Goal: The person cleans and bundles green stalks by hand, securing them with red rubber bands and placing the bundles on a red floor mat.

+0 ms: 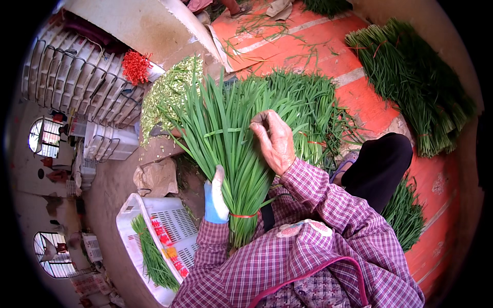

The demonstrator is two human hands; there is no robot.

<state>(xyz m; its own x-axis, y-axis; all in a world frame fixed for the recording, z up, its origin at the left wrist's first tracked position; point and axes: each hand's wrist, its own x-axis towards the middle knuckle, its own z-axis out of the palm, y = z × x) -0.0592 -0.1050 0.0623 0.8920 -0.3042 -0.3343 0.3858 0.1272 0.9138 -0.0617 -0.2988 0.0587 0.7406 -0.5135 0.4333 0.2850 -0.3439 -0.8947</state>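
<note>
A large bundle of flat green garlic chives (231,154) stands before my chest, its leaf tips fanned away from me. A red band (243,216) ties it near the stem end. My left hand (217,196), in a white and blue glove, grips the bundle's left side above the band. My right hand (274,139) is bare and lies over the upper right leaves, fingers curled, thumb near the index finger. Whether a leaf is pinched between them cannot be made out. Behind the bundle lie more chives (308,96), some tied with a red band.
Large tied chive bundles (412,88) lie on the red floor covering at the right. Cut pale stem pieces (169,92) are heaped at upper left. A white plastic crate (131,238) with chives stands lower left. Stacked crates (77,73) and red bands (136,67) are farther left. Another person's foot (240,9) shows at the top.
</note>
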